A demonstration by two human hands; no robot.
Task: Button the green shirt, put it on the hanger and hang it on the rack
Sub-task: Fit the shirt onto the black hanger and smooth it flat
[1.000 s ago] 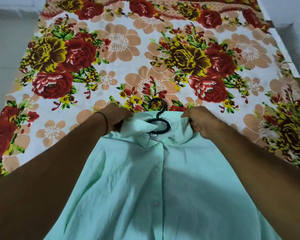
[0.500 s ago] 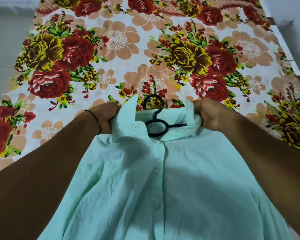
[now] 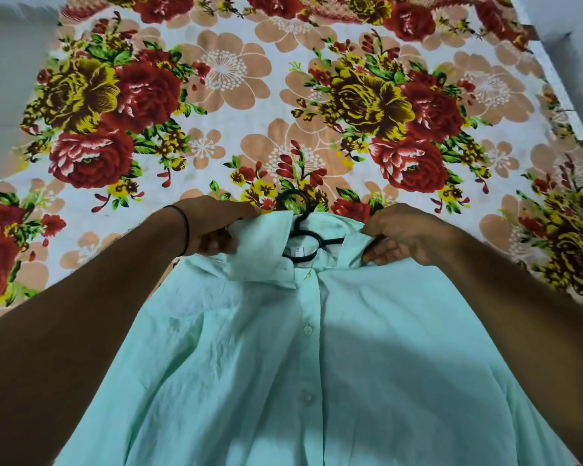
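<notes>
Head view: I see the green shirt [image 3: 317, 364] lying buttoned on the flowered bed sheet [image 3: 216, 95], near edge of frame, with the black hanger [image 3: 300, 227] hook poking out far of the collar. My left hand [image 3: 212, 227] pinches the left collar flap; my right hand [image 3: 404, 237] pinches the right one.

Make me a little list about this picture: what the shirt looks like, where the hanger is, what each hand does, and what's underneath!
shirt: green shirt, buttoned down the front, lying flat
hanger: black hanger inside the collar, hook poking out at the top
left hand: left hand pinching the left collar flap
right hand: right hand gripping the collar's right side
underneath: flowered bedsheet
rack: not in view
</notes>
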